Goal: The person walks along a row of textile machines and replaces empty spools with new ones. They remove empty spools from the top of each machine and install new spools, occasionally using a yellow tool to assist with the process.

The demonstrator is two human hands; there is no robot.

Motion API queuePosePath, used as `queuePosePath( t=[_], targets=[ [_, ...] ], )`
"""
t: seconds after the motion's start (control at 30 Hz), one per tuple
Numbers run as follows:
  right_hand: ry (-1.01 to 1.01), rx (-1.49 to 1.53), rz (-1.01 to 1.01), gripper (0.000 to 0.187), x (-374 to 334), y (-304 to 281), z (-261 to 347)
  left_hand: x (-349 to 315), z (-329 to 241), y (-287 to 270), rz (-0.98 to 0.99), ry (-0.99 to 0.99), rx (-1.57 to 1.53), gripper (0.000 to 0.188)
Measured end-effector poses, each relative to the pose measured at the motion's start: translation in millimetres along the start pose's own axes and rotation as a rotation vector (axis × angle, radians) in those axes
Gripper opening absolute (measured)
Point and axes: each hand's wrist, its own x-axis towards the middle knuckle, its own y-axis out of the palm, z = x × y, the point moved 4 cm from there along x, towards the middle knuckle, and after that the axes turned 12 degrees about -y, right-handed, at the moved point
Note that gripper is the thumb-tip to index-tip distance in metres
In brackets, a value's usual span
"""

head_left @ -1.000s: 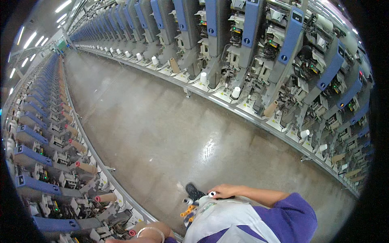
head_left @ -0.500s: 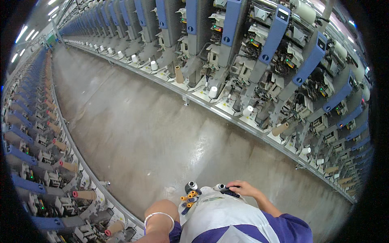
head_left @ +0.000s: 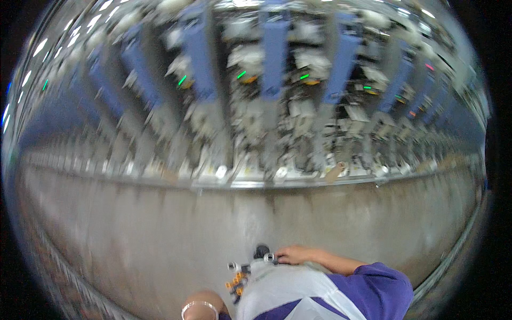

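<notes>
My right hand (head_left: pixel 293 254) lies at the front of my white apron (head_left: pixel 290 280), its fingers bent down beside a dark tube with a white end (head_left: pixel 270 258). What the fingertips hold is hidden and blurred. Just beyond sits a round black piece (head_left: pixel 261 251). Left of these, several orange-ended and dark tubes (head_left: pixel 236 282) bunch at the apron's side, with another white-ended tube (head_left: pixel 232 266) above them. Of my left arm (head_left: pixel 201 298), only a part with a pale bangle (head_left: pixel 200 305) shows at the lower edge; the left hand is out of view.
A long row of yarn-winding machines with blue uprights (head_left: pixel 274 58) stands ahead behind a metal rail (head_left: pixel 256 185). White yarn cones (head_left: pixel 221 172) and brown cones (head_left: pixel 336 172) sit along its base. Grey floor (head_left: pixel 160 224) lies between. Another row's edge (head_left: pixel 53 282) curves at lower left.
My view has swung right, so the machine row now faces me squarely and the picture is blurred. My right hand stays by the white-ended tube. Less of my left arm shows.
</notes>
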Motion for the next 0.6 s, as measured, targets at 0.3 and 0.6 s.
queuePosePath(
  t=[0.3, 0.6],
  targets=[
    [0.168, 0.218, -0.464, 0.044, -45, -28, -65, -41, 196, 63, 0.299, -0.52, 0.241, 0.024],
    [0.417, 0.823, -1.13, 0.043, -189, 31, -42, -196, 294, 210, 1.004, -1.153, -0.029, 0.014]
  ],
)
